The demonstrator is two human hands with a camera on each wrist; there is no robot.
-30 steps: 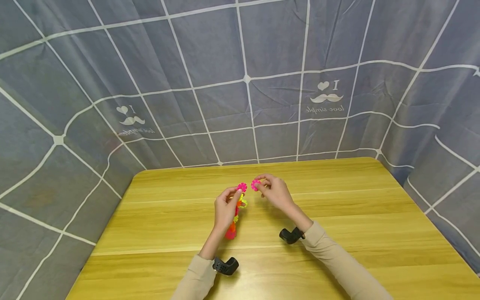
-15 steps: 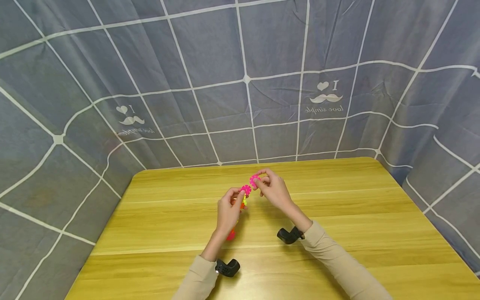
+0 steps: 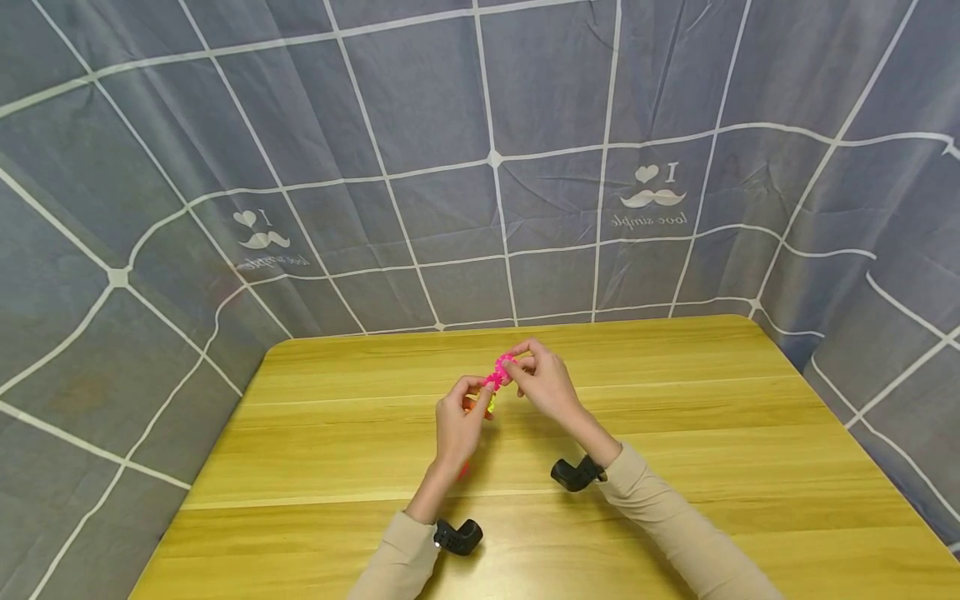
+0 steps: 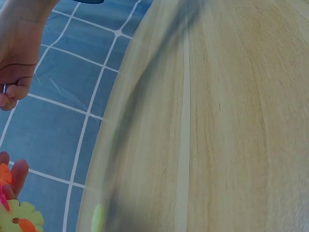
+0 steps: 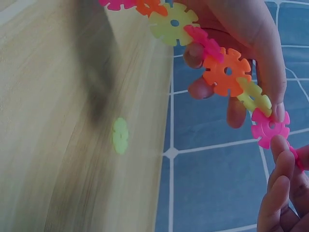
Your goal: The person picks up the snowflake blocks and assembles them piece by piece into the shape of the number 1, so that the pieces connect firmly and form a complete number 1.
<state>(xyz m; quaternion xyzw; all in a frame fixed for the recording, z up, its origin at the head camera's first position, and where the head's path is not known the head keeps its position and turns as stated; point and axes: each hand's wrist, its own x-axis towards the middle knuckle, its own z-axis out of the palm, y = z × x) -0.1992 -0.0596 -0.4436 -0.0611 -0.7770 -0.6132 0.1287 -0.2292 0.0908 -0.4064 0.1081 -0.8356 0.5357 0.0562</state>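
My left hand (image 3: 459,421) grips a chain of notched snowflake discs, pinching it near a pink end disc (image 5: 261,133). Orange (image 5: 217,79), yellow and pink discs follow along the chain, which passes across the left fingers in the right wrist view. My right hand (image 3: 551,385) pinches a single pink disc (image 3: 502,362). That disc meets the end disc edge to edge; whether their slots interlock cannot be told. In the left wrist view, only part of the chain shows, with a yellow disc (image 4: 29,212) at the lower left.
A loose yellow-green disc (image 5: 120,145) appears against the wooden table (image 3: 675,500) in the right wrist view. Grey curtains (image 3: 555,200) with white lines hang behind and beside the table. Each wrist wears a black camera mount (image 3: 459,537).
Both hands have come together. The left hand moved slightly right, and the right hand's pink disc, earlier apart, now meets the chain's pink end disc.
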